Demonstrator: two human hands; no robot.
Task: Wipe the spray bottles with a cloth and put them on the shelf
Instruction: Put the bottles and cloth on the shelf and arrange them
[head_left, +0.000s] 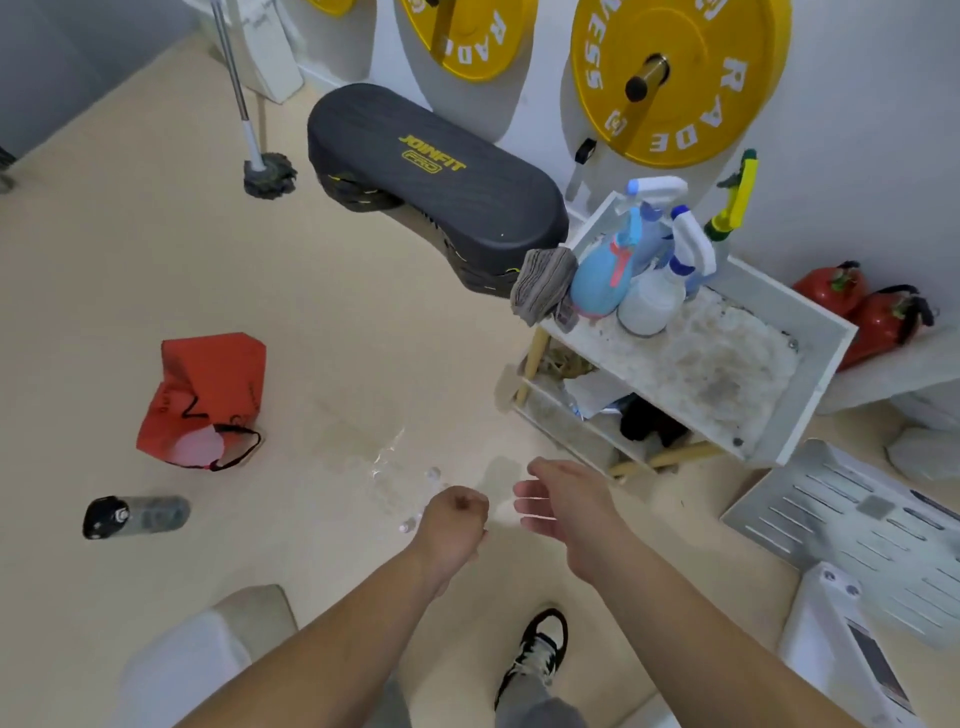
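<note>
- Floor, left: dark bottle (135, 516) lying on its side. Red bag (208, 395) crumpled beside it, contents not legible.
- Floor, centre: wet sheen (387, 457) just ahead of both hands. Judged a slip risk if stepped on while reaching for the shelf.
- Left hand (454, 519): clenched, nothing visibly in it.
- Right hand (550, 504): released, fingers loose, holding nothing.
- Cloth (543, 283): draped over the left edge of the shelf's top tray, in neither hand. A careless tug or a brushing bottle could drop it onto the floor.
- Spray bottles (649, 275): clustered upright and touching in the far-left corner of the top tray. Lifting one out may topple its neighbours.
- Shelf (815, 374): the stained top tray holds the bottles. The lower tier holds papers and a dark item that cannot be identified.
</note>
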